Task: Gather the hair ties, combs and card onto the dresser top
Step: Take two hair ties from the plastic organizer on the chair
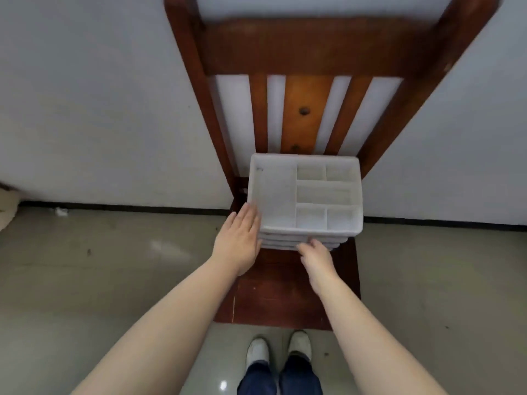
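A white drawer unit [273, 195] with a divided top tray stands on the back of a dark wooden chair seat [273, 295]. The tray's compartments look empty; I see no hair ties, combs or card. My left hand [238, 240] lies flat with fingers together against the unit's left front corner. My right hand [315, 259] has its fingertips curled at the front edge of a lower drawer; whether it grips the drawer is unclear.
The chair's slatted back [305, 109] rises against a white wall. Grey tiled floor [114, 280] surrounds the chair. My white shoes [279, 349] stand just in front of the seat. A pale object [7, 206] sits at the far left edge.
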